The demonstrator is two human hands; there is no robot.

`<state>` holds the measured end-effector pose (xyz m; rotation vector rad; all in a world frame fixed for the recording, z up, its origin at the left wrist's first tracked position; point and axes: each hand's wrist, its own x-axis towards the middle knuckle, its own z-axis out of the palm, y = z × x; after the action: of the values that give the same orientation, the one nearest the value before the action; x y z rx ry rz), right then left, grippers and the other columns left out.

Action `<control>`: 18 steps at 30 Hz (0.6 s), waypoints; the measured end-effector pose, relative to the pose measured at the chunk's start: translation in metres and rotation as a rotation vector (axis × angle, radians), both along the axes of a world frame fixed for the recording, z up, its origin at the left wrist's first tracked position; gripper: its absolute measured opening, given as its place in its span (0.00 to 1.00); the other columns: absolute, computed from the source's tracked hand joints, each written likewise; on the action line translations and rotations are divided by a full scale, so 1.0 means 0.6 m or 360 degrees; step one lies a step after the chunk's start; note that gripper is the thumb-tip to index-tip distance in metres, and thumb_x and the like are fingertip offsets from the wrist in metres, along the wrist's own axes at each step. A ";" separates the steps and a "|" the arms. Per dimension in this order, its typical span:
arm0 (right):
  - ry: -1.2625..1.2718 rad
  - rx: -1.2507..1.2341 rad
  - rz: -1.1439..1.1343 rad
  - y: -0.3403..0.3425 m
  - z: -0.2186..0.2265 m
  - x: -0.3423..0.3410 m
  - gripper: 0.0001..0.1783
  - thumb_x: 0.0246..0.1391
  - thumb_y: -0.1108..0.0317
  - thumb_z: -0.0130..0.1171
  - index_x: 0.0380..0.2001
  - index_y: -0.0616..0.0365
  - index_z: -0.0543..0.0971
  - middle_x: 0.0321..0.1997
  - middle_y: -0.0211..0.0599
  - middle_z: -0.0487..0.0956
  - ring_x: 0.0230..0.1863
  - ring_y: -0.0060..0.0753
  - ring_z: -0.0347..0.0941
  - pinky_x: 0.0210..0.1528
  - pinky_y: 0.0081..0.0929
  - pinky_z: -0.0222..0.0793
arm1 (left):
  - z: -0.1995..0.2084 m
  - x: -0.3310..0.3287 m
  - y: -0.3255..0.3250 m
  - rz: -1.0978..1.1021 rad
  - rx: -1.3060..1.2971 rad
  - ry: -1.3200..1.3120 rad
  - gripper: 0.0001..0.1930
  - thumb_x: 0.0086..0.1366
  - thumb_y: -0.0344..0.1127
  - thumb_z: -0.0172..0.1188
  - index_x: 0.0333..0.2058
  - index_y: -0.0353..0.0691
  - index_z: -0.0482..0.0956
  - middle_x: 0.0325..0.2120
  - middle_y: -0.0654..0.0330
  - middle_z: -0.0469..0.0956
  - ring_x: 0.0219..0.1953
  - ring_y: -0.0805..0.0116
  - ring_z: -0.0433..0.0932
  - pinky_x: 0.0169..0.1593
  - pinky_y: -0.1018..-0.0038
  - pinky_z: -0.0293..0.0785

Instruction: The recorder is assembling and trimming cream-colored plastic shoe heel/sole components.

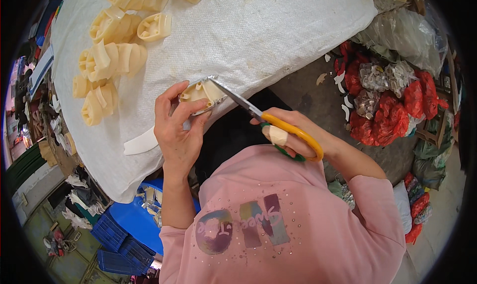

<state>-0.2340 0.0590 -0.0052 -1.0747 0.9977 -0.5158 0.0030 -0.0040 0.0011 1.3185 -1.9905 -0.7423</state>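
Near the table edge, my left hand (181, 122) pinches a small cream plastic housing (195, 92) with a shiny silvery rim, its hollow side with posts facing up. A pair of scissors (293, 126) with one yellow and one green handle is in my right hand (285, 130), whose finger is wrapped in beige tape. The blades lie nearly together, their tips touching the housing's far rim. A white curved strip (141, 142) lies beside my left wrist. Farther left, several similar cream housings (155, 27) stand nested in rows.
White woven cloth (258, 30) covers the table. Red plastic bags (387, 112) and clear parts are heaped on the floor at right, near clear plastic sheeting (405, 33). A blue tub (131, 217) holding pieces and blue crates (117, 244) stand below left.
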 end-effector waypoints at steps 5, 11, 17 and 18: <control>0.0615 -0.1047 -0.0211 0.008 -0.032 -0.033 0.27 0.50 0.57 0.61 0.51 0.60 0.71 0.27 0.32 0.73 0.26 0.28 0.69 0.32 0.24 0.66 | 0.001 0.011 -0.007 -0.0011 0.0126 0.0120 0.14 0.42 0.16 0.62 0.30 0.36 0.80 0.47 0.54 0.72 0.48 0.62 0.72 0.51 0.70 0.70; 0.0944 -0.0843 0.0149 -0.028 0.040 -0.069 0.34 0.38 0.53 0.69 0.50 0.52 0.74 0.26 0.38 0.69 0.27 0.40 0.68 0.29 0.32 0.60 | 0.013 0.018 -0.034 -0.0127 0.0254 0.0254 0.13 0.43 0.14 0.60 0.29 0.36 0.79 0.49 0.55 0.72 0.51 0.62 0.71 0.54 0.70 0.68; 0.1438 -0.1330 0.0502 -0.066 0.057 -0.074 0.28 0.42 0.50 0.64 0.48 0.47 0.75 0.24 0.34 0.70 0.24 0.40 0.70 0.26 0.35 0.63 | 0.014 0.015 -0.047 -0.0154 0.0390 0.0188 0.14 0.42 0.14 0.59 0.28 0.36 0.80 0.49 0.55 0.73 0.54 0.62 0.69 0.58 0.67 0.66; 0.1433 -0.1328 0.0503 -0.071 0.058 -0.072 0.28 0.42 0.50 0.64 0.48 0.47 0.75 0.24 0.34 0.70 0.24 0.40 0.70 0.26 0.35 0.63 | 0.014 0.015 -0.048 -0.0156 0.0381 0.0178 0.14 0.42 0.14 0.59 0.28 0.36 0.80 0.49 0.55 0.73 0.54 0.62 0.69 0.58 0.67 0.66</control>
<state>-0.2773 0.0163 0.0295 -2.2909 1.3761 -0.1476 0.0118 -0.0330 0.0093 1.2880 -1.9330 -1.1054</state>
